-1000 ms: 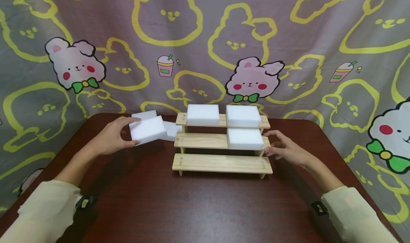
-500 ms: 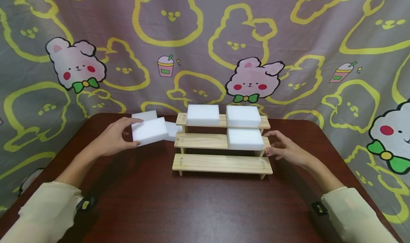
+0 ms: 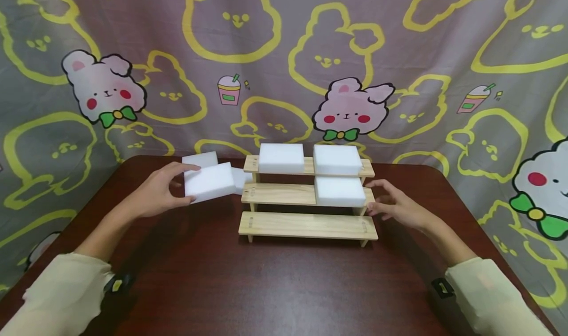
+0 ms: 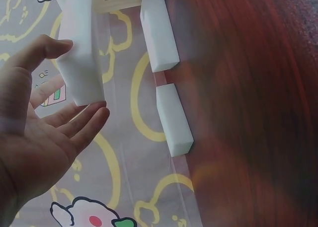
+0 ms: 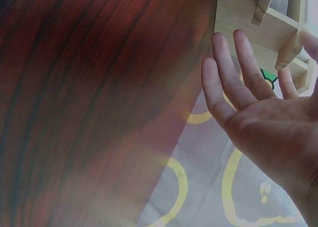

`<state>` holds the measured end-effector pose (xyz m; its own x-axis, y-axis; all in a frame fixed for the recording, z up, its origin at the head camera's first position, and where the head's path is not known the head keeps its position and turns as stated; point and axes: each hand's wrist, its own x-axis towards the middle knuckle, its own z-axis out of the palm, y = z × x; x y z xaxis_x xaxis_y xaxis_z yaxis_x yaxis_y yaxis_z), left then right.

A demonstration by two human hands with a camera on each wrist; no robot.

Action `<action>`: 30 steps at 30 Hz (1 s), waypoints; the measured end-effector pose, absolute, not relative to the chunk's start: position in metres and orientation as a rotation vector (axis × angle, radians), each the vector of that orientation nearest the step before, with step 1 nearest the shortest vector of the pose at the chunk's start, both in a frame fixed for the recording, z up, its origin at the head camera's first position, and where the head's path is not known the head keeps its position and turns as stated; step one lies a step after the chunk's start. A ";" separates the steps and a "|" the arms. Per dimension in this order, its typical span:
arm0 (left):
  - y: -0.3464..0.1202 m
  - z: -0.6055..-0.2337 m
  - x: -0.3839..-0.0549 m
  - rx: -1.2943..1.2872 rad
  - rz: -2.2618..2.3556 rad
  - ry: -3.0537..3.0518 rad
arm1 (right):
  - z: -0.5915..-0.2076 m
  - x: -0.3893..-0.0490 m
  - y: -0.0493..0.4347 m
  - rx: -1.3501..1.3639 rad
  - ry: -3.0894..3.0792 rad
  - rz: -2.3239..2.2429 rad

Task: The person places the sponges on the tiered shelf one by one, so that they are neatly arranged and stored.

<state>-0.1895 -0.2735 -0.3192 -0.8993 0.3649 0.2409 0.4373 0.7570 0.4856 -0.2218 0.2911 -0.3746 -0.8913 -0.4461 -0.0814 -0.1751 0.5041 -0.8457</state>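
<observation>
Left hand [image 3: 155, 190] pinches a white block [image 3: 209, 182] at its left end, thumb on the near side; block looks lifted off the counter [image 3: 284, 286]. Long axis runs roughly left-right, right end angled slightly away, toward the wooden rack [image 3: 306, 225] on its right. Right hand [image 3: 401, 208], farther from block, is at rack's right end, three fingers extended; can't tell if it grips.

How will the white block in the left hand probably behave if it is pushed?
The white block is probably light, since its matte surface looks foam-like. It seems fairly stiff: its edges look straight between the left hand's thumb and fingers. Set flat, its broad faces should make rolling unlikely.
</observation>
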 end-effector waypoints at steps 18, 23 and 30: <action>-0.264 -0.314 -0.185 -0.702 -0.849 -2.818 | -0.374 -0.222 0.291 -0.513 2.465 -1.327; -0.261 -0.314 -0.184 -0.727 -0.855 -2.824 | -0.375 -0.222 0.292 -0.517 2.468 -1.326; -0.257 -0.311 -0.182 -0.753 -0.867 -2.818 | -0.375 -0.222 0.292 -0.526 2.462 -1.336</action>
<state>-0.1823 -0.2571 -0.3111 -0.8730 0.4289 0.2322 0.4852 0.7159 0.5020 -0.2217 0.2916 -0.3747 -0.8912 -0.4468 -0.0787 -0.1776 0.5032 -0.8457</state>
